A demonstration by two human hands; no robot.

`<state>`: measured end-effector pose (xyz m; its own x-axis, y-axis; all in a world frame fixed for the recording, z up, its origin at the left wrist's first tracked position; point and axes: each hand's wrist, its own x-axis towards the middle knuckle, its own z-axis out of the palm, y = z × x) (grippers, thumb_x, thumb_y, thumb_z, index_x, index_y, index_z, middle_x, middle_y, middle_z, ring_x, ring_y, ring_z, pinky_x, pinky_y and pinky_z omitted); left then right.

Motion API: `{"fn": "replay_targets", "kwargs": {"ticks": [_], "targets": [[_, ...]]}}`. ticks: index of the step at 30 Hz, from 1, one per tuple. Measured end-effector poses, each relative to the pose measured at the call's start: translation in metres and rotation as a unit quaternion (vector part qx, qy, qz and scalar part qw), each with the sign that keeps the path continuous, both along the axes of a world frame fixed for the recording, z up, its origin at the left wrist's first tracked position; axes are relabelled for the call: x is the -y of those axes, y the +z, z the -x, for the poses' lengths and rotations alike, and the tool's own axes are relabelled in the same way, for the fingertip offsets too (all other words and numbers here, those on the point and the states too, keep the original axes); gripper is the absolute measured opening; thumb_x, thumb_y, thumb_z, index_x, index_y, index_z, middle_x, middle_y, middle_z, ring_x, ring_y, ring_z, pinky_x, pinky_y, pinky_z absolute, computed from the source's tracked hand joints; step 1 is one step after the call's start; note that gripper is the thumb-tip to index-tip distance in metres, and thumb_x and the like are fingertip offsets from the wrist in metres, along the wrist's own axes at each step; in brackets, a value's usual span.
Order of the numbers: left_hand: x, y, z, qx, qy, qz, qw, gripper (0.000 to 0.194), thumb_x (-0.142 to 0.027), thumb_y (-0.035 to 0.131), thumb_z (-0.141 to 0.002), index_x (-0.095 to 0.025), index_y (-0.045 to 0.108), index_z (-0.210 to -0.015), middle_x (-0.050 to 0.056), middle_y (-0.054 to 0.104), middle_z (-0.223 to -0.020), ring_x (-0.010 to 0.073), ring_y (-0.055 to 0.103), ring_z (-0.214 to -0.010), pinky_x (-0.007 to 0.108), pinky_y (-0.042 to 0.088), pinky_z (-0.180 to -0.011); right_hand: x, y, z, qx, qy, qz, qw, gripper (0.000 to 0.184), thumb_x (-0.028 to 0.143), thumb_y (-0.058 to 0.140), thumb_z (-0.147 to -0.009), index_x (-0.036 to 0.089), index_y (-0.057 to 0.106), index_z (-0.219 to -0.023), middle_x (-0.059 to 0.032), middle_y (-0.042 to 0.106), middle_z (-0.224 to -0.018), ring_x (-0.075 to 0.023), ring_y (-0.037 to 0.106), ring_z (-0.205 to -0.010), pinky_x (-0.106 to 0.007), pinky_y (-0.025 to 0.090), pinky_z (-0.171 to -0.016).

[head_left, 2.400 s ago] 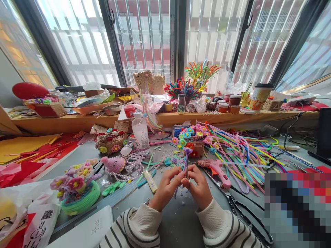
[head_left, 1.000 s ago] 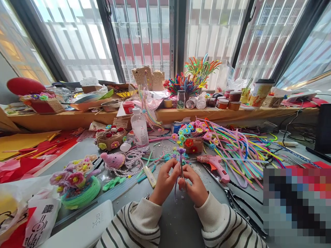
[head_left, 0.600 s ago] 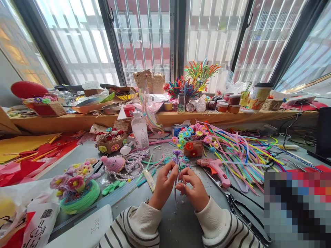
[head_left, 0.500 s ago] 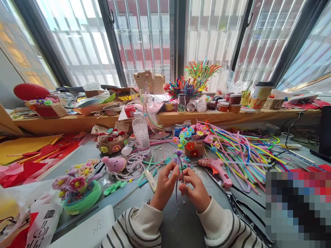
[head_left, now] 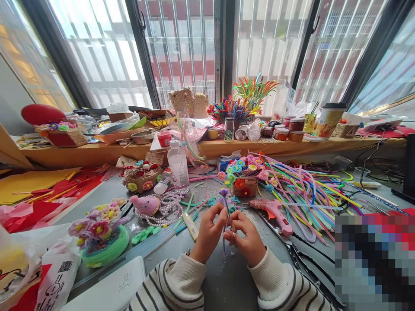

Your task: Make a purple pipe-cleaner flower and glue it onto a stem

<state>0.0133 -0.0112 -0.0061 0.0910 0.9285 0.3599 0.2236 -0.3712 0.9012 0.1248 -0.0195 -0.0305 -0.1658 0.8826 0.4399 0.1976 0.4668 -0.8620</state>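
Observation:
Pinched in my left hand [head_left: 211, 230] is a purple pipe-cleaner flower [head_left: 223, 193], standing upright with its thin stem hanging below the fingers. My right hand [head_left: 246, 235] is closed on small metal scissors [head_left: 228, 214], whose blades point up right beside the stem. Fingers hide most of the scissors' handles. Beyond the hands lie teal and purple pipe-cleaner scraps [head_left: 220, 203]. To the right rests a pink glue gun [head_left: 274, 214]. A basket [head_left: 244, 186] with several fuzzy flowers stands just behind. Tiny bits of fluff dot the grey table [head_left: 223, 285] beneath my hands.
Loose pipe cleaners [head_left: 301, 185] spread across the right. At left are a green pot of flowers [head_left: 108, 248], a pink knitted cone [head_left: 145, 205], bead strings [head_left: 173, 205] and a water bottle [head_left: 178, 166]. A white power bank [head_left: 112, 285] lies in front; black-handled pliers [head_left: 304, 259] lie right.
The purple flower has come down and slightly left between my hands, its stem showing lower. The scissors have parted a little from the stem. Both hands keep their grips.

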Motion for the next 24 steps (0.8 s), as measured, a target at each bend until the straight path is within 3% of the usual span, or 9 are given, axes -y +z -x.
{"fn": "replay_targets", "kwargs": {"ticks": [7, 14, 24], "targets": [[-0.0006, -0.0003, 0.0009, 0.014, 0.009, -0.004, 1.0, 0.024, -0.03, 0.037, -0.078, -0.018, 0.035, -0.057, -0.004, 0.034, -0.056, 0.0091, 0.033, -0.054, 0.021, 0.029, -0.053, 0.0003, -0.0001, -0.0002, 0.003, 0.006, 0.001, 1.0, 0.046, 0.056, 0.051, -0.065, 0.017, 0.043, -0.042, -0.0012, 0.044, -0.067, -0.0133, 0.045, -0.067, -0.027, 0.037, -0.064], [0.0027, 0.0027, -0.0003, -0.001, -0.013, 0.006, 1.0, 0.024, -0.03, 0.038, -0.077, -0.017, 0.037, -0.056, -0.003, 0.036, -0.057, 0.0095, 0.035, -0.056, 0.022, 0.03, -0.056, 0.0021, -0.002, -0.0022, 0.02, 0.044, -0.004, 0.999, 0.057, 0.066, 0.032, -0.069, 0.016, 0.055, -0.053, -0.0031, 0.045, -0.071, -0.0154, 0.047, -0.072, -0.027, 0.037, -0.067], [0.0018, 0.0018, -0.0002, 0.017, -0.018, 0.016, 1.0, 0.024, -0.031, 0.037, -0.077, -0.017, 0.037, -0.057, -0.002, 0.037, -0.057, 0.0096, 0.036, -0.055, 0.022, 0.031, -0.055, 0.0002, 0.0017, -0.0006, 0.005, 0.009, -0.008, 1.0, 0.048, 0.059, 0.047, -0.066, 0.016, 0.042, -0.043, -0.0017, 0.044, -0.067, -0.0134, 0.046, -0.067, -0.025, 0.038, -0.063]]}}
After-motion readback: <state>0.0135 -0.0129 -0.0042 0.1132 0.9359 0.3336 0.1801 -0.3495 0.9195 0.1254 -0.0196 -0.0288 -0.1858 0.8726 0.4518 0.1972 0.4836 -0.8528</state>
